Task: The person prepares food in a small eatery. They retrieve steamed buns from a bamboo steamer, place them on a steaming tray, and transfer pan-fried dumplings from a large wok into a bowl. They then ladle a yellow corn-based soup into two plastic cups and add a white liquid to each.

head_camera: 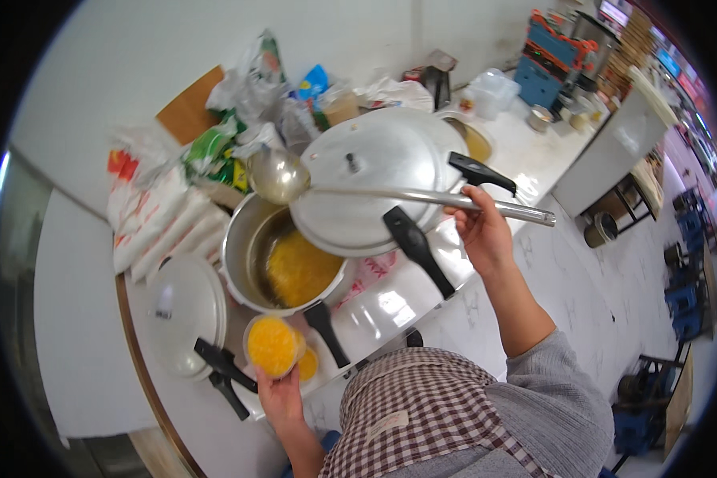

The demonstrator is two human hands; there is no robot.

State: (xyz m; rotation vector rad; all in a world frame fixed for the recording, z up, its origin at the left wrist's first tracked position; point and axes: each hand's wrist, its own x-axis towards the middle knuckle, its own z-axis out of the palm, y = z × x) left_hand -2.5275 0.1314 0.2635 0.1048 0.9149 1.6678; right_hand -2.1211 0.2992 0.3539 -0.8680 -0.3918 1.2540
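A long-handled metal ladle [278, 174] is gripped near the end of its handle by my right hand [487, 239]. Its bowl hangs over the far rim of an open pressure cooker pot [234, 272], which holds yellow-orange liquid [305, 266]. My left hand [281, 397] holds a clear plastic cup of orange contents [272, 346] in front of the pot. Another orange-filled container [308, 363] is partly hidden behind that cup. A large pressure cooker lid [388, 161] with black handles covers part of the pot's right side, below the ladle handle.
A second pressure cooker lid [182, 316] lies left of the pot. Plastic bags [167, 221] and packets crowd the wall side. Behind the large lid is another vessel of yellowish liquid [478, 143]. A blue-and-orange device [541, 66] stands at the table's far end; blue stools [687, 305] are at right.
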